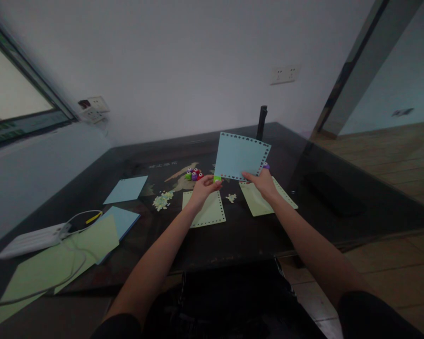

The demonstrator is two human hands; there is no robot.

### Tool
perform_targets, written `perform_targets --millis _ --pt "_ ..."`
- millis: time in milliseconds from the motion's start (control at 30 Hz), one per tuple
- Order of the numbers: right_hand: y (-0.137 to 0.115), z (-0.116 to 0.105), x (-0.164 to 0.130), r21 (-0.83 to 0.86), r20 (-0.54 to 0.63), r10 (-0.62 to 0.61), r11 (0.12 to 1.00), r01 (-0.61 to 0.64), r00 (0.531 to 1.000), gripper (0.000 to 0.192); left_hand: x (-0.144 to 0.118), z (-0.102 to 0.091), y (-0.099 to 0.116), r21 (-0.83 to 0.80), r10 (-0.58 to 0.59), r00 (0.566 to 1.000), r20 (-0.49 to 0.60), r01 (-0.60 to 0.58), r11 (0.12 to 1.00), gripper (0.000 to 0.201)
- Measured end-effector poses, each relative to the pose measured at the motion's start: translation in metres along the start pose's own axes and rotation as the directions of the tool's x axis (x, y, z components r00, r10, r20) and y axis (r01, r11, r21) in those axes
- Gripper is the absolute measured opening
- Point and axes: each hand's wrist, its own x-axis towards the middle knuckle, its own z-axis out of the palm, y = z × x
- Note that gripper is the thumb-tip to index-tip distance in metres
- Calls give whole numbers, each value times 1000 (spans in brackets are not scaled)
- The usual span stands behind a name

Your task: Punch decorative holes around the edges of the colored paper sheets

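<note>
My right hand [263, 182] pinches the lower right edge of a light blue sheet of paper [243, 156], thumb on its face. Small dark shapes run along the sheet's borders. At its lower left corner my left hand [205, 187] is closed on a small bright green paper punch [217, 179]. Whether the punch grips the paper edge I cannot tell. Below my hands lie a pale green sheet [209, 211] and a second pale green sheet [257, 202], both with punched borders. Paper bits lie in a larger heap [162, 200] and a smaller heap [231, 198].
Several colourful punches [194, 174] stand behind my left hand, and a purple one [266, 165] beyond my right. Blue sheets [126, 189], green sheets [74, 249] and a white power strip [35, 240] with a cable lie left. A black upright post [261, 122] stands at the back.
</note>
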Motion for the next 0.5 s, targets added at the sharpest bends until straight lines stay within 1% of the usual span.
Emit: perform_targets --millis 167,367,500 --pt "5 -1 2 -11 1 -18 1000 18 1000 37 -1 1 3 -9 -5 1000 -4 5 1000 29" --pt "6 -2 3 -37 70 -3 999 5 998 31 -3 4 6 -11 -10 1000 -23 9 1000 29" --pt "6 -2 2 -59 92 -4 998 9 996 29 -2 2 4 4 -4 999 -37 4 1000 30"
